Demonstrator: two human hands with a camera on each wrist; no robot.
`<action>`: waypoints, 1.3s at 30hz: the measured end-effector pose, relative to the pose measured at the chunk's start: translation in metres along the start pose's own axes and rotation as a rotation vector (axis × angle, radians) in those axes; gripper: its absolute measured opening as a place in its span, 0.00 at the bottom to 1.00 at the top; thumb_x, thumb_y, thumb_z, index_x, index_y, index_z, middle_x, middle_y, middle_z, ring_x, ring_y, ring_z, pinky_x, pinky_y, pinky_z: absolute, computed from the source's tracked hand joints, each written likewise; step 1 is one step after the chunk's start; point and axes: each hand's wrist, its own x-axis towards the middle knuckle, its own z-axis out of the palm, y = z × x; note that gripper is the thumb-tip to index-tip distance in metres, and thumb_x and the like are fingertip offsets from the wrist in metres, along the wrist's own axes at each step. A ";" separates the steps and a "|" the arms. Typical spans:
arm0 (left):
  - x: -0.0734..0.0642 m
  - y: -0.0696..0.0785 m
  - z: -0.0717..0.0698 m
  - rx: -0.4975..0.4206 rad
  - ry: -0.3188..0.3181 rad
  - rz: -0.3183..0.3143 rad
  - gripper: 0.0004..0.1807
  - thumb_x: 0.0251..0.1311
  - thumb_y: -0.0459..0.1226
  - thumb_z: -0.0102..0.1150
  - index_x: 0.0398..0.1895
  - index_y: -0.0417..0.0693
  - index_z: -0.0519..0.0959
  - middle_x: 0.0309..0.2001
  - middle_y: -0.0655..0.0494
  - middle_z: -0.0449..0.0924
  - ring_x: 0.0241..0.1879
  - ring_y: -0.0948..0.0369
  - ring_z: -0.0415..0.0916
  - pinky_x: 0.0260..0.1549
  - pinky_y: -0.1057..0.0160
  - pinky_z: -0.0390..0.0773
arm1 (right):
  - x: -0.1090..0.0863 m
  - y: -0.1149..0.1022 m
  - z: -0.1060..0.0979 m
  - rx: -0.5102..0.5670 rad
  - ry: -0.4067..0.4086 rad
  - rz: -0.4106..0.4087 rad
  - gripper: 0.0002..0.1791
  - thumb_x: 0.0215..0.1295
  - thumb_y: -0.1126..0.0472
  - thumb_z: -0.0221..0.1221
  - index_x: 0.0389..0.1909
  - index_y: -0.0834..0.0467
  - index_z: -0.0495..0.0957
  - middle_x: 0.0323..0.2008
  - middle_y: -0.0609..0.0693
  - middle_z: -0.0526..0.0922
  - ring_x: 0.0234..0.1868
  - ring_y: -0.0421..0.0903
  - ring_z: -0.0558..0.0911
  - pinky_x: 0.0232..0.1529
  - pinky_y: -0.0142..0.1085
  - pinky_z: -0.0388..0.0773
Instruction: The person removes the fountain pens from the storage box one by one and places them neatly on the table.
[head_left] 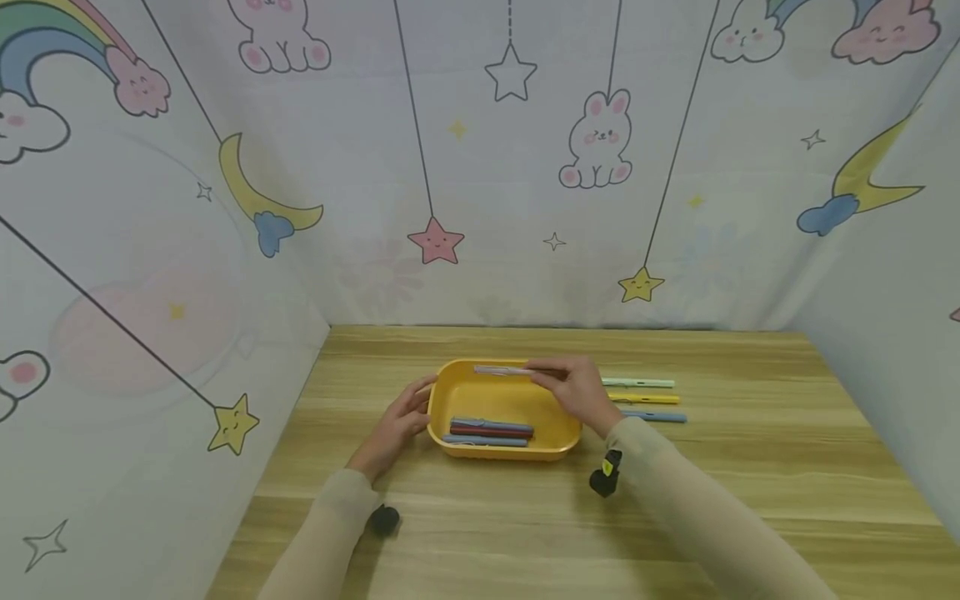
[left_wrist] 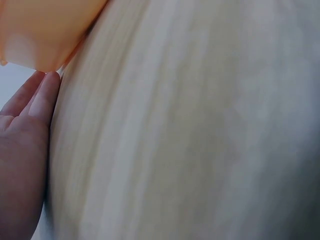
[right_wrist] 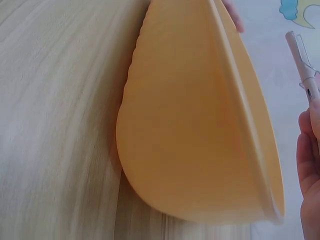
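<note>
Right hand (head_left: 576, 388): fingers pinch slim pale-pink capped pen (head_left: 498, 370) over rounded yellow plastic tray (head_left: 491, 453). Left hand (head_left: 396, 423): fingers extended, touching tray's side. Best: pen level, tray braced.

Pink star (head_left: 436, 242) on white backdrop (head_left: 517, 287)

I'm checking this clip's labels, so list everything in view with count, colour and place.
Tray: 1, yellow, centre
Held pen: 1, pale, over the tray's far side
Pens in tray: at least 3, bluish and dark red, near side
Pens outside: 3, pale green, yellow, blue, right of tray
Table: 1, wood-grain, under tray
Walls: 3, white with cartoon prints, back and sides
Sleeves: 2, cream, lower frame
Wrist devices: 2, mostly black, one beside each sleeve
Left hand: 1, bare, touching tray's left end
Right hand: 1, bare, pinching the held pen
</note>
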 end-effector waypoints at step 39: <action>-0.002 0.003 0.001 -0.005 -0.003 -0.011 0.36 0.71 0.32 0.51 0.81 0.61 0.61 0.81 0.45 0.59 0.78 0.46 0.61 0.73 0.38 0.62 | -0.044 0.030 -0.067 0.100 0.110 -0.025 0.14 0.67 0.73 0.67 0.53 0.68 0.87 0.49 0.63 0.89 0.40 0.33 0.89 0.40 0.47 0.88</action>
